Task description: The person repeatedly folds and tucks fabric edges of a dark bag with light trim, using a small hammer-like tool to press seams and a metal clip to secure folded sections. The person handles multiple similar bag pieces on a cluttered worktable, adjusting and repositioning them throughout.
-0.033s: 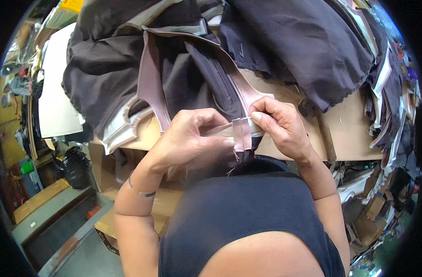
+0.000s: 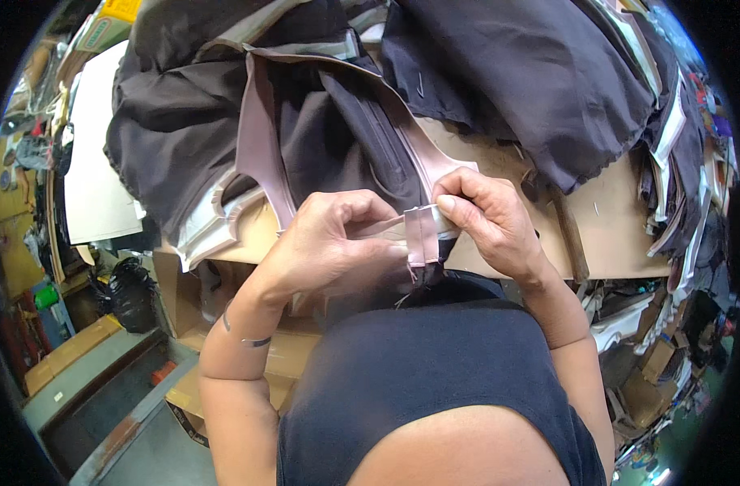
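Note:
Close in front of my body, a short pink fabric piece (image 2: 423, 235) with a stitched seam down it hangs between both hands. My left hand (image 2: 335, 239) pinches it from the left, thumb below and fingers above, with a pale underside showing between them. At its upper right corner my right hand (image 2: 487, 215) grips it between thumb and forefinger. Loose threads dangle from its lower end. Just beyond lies a dark brown cloth piece (image 2: 313, 130) edged with a pink curved band (image 2: 257, 134); how it joins the held piece is hidden by my hands.
The dark cloth lies on a tan table (image 2: 621, 235). More dark cloth (image 2: 524, 89) covers its far right, near a wooden handle (image 2: 570, 235). A white sheet (image 2: 99, 154) stands at left. An open cardboard box (image 2: 184, 397) sits below, and dark pieces hang in a stack (image 2: 669, 178) at right.

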